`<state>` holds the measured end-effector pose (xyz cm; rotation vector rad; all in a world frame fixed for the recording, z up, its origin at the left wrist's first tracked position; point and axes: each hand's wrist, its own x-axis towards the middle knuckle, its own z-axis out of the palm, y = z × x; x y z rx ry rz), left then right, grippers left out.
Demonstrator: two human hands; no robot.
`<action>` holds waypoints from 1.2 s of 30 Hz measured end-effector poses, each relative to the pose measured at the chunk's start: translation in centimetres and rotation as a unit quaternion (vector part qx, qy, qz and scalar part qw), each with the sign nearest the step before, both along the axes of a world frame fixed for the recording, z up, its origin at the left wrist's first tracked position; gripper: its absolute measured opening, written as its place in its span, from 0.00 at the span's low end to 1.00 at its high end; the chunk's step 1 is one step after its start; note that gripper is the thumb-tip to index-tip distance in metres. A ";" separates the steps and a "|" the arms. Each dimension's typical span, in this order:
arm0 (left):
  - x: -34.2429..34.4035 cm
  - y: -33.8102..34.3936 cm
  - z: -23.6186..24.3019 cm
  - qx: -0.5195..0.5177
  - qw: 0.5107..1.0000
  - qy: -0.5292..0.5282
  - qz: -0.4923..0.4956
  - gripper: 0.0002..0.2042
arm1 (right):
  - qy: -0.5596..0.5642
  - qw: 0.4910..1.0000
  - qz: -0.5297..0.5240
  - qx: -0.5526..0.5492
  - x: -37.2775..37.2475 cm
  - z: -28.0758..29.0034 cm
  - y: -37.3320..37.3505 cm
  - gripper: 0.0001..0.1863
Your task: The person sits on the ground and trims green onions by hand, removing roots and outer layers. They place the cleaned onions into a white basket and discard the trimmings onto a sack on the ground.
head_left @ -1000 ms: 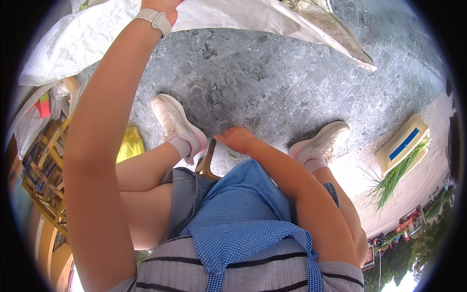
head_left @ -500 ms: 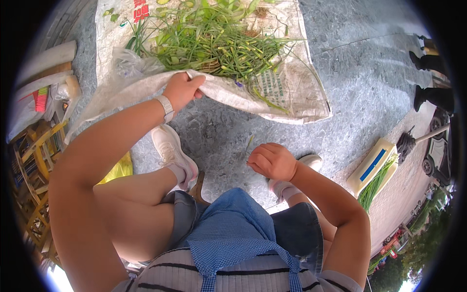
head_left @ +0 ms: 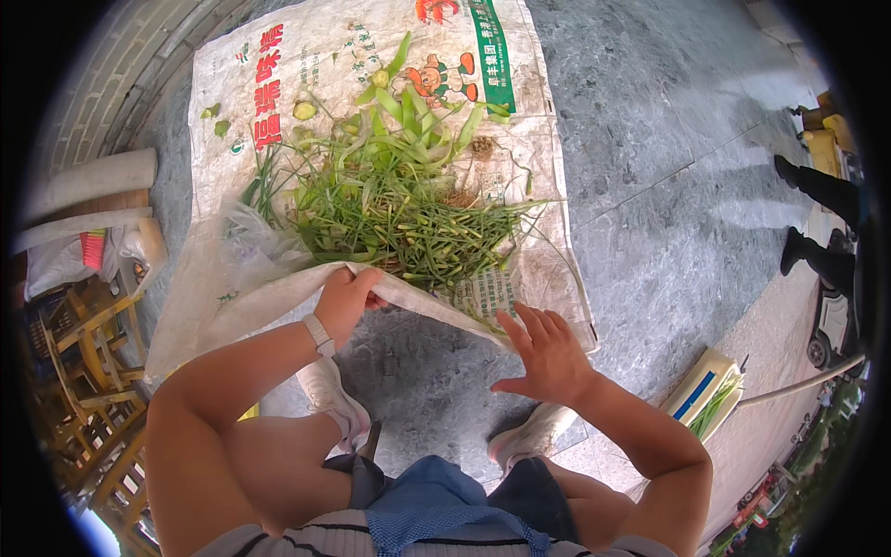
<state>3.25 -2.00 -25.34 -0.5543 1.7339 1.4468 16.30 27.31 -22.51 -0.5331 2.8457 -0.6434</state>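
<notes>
A white printed woven sack (head_left: 218, 181) lies spread on the grey floor. On its middle rests a heap of green vegetable trimmings (head_left: 399, 218), with thin stalks in front and broader pale leaves behind. My left hand (head_left: 345, 302) is closed on the sack's near edge, which is lifted in a fold. My right hand (head_left: 549, 357) is open, fingers spread, over the sack's near right edge; I cannot tell whether it touches. A crumpled clear plastic bag (head_left: 264, 237) lies left of the heap.
Wooden chairs (head_left: 97, 348) stand at the left. A pale box (head_left: 696, 390) with green stalks sits at the right, next to a long pole (head_left: 803, 382). Another person's dark-trousered legs (head_left: 826, 190) are at the far right. My white shoes (head_left: 331, 395) are below the sack.
My right hand has gone from curled above the floor to spread at the sack's near right edge. The left hand keeps its hold. The view has tilted, showing more of the sack's far end.
</notes>
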 end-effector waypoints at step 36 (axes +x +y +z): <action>-19.4 14.2 16.9 -0.075 0.841 -0.186 0.503 0.11 | -0.264 0.941 -0.214 -0.003 -48.4 11.0 25.0 0.12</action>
